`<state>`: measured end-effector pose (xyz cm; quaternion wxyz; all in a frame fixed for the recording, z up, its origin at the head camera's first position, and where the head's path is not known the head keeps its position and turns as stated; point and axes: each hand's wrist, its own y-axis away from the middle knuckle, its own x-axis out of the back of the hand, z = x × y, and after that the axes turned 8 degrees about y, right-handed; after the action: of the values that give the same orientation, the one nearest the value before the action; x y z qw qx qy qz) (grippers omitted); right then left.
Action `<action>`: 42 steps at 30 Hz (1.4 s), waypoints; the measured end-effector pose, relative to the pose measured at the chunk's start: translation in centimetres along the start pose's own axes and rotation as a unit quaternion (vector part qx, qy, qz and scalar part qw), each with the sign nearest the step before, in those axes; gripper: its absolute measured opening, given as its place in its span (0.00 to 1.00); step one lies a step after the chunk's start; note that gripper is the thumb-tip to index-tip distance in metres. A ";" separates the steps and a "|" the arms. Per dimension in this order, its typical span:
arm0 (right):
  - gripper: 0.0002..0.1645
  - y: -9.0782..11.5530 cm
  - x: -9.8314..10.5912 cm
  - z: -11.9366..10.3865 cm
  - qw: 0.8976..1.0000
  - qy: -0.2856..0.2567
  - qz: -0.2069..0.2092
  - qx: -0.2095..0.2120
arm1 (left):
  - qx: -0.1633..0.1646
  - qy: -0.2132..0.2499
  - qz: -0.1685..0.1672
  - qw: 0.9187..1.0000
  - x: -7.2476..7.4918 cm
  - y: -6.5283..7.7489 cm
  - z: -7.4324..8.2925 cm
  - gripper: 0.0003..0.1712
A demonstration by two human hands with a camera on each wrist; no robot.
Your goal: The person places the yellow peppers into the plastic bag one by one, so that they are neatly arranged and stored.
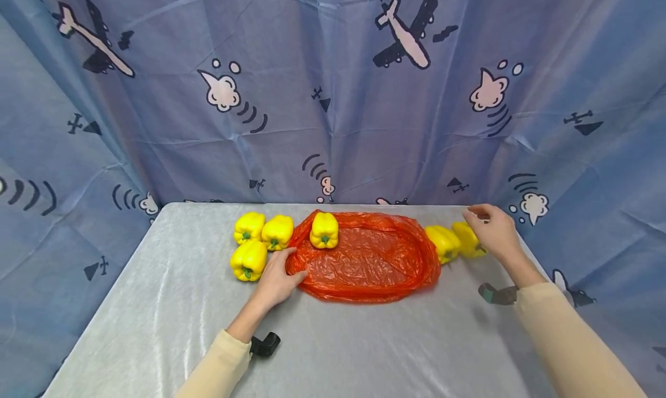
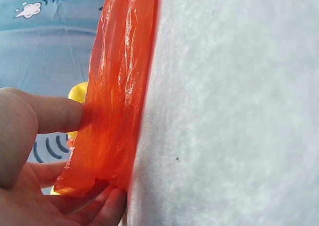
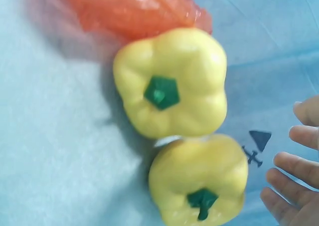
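Note:
A red plastic bag (image 1: 364, 294) lies on the table with its mouth spread wide and its rim bunched into an oval. My left hand (image 1: 278, 279) holds the bag's left end, thumb and fingers about the rim; some fingers pass behind the film in the left wrist view. A yellow bell pepper (image 1: 324, 230) is at the bag's back left. Two more, a near pepper (image 3: 172, 81) and an outer pepper (image 3: 199, 181), sit side by side off the bag's right end. My right hand (image 1: 494, 230) hovers beside the outer one, fingers loosely spread, holding nothing.
Three more yellow bell peppers (image 1: 248, 260) are clustered left of the bag, close to my left hand. A blue curtain (image 1: 333, 97) with printed planes hangs behind and beside the pale table (image 1: 156, 328). A small dark device (image 1: 266, 345) is at my left wrist.

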<state>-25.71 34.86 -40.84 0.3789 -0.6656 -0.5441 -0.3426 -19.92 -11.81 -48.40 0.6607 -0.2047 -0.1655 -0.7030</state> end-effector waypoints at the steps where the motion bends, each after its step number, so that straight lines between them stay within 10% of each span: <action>1: 0.35 0.0 0.0 0.3 1.000 0.001 0.000 -0.003 | -0.003 0.000 0.001 1.000 0.0 0.0 -0.1 0.36; 42: 0.49 0.8 -0.4 5.3 0.986 -0.029 -0.166 -0.005 | -0.011 -0.008 0.004 1.000 -0.1 0.0 -0.2 0.35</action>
<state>-24.74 39.23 -43.89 0.2975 -0.5777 -0.6559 -0.3841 -19.98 -11.86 -48.62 0.6599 -0.2182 -0.1617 -0.7006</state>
